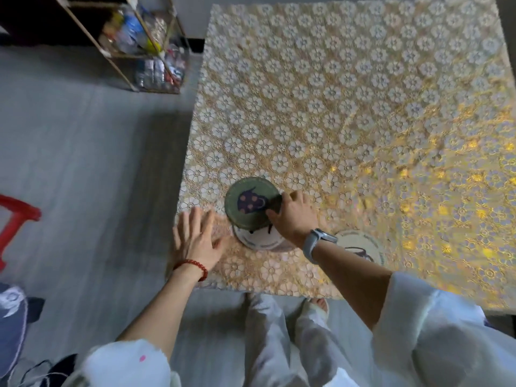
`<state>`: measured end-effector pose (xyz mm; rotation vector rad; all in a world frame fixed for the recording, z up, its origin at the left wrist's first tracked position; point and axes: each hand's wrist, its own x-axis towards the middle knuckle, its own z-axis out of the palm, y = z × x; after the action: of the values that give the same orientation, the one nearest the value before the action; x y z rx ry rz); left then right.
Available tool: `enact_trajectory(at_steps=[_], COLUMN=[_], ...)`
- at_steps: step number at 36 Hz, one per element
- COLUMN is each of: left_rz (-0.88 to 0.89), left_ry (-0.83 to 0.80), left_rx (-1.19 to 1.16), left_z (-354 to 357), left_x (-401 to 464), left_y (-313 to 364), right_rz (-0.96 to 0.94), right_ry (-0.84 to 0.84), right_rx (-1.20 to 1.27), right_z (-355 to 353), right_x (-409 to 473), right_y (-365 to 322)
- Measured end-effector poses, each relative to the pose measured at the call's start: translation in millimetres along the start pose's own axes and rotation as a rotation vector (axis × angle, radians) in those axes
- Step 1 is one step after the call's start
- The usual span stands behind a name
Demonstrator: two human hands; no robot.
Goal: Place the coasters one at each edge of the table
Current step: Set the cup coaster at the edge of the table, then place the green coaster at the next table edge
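Head cam: right hand [293, 216] pinches the green coaster [250, 203] over a white coaster [259, 241] near the table's [363, 107] near-left corner. Left hand [198, 238] lies flat with fingers spread, holding nothing, right on that corner.

coasters: 3, one green [249, 203], two white [261, 239] [360, 245] | hands: 2 [196, 239] [293, 216] | table: 1 [349, 107] | rack: 1 [139, 43] | stool: 1, red [15, 219]
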<state>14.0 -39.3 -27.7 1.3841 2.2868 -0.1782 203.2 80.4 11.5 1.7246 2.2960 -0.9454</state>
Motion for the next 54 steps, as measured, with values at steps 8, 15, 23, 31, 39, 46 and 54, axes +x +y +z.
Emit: enact_trajectory(at_steps=[8,15,23,31,39,46,54], left_rz=[0.059,0.099,0.096,0.027,0.147,0.332,0.533], left_ry=[-0.011,-0.029,0.022,0.124,0.159,0.059,-0.036], left_rx=[-0.024,-0.067,-0.224,-0.369,-0.404,-0.3,-0.202], left_z=[12.3,-2.5,-39.2,-82.2,-130.8,-196.2,-244.0], left_x=[-0.1,-2.8,-11.8,-13.0,54.5,125.5,190.8], left_y=[-5.6,-6.0,-20.2,-58.3,-117.7,-182.9,-169.9], right_rz=[0.095,-0.021,-0.204,-0.257,-0.094,0.17,0.311], right_ry=[0.185,0.269,0.207,0.274,0.396,0.628,0.675], right_rx=[-0.079,0.236,0.325,0.28,0.435,0.456,0.49], right_z=[17.5,7.7,-10.4,-22.1,-6.9,-0.6,-6.4], right_x=[5.3,-14.1,-39.6,-29.9,-1.0,29.9,48.1], right_y=[-18.6,-37.9,-69.1,-115.7,-166.6,-226.2,-248.3])
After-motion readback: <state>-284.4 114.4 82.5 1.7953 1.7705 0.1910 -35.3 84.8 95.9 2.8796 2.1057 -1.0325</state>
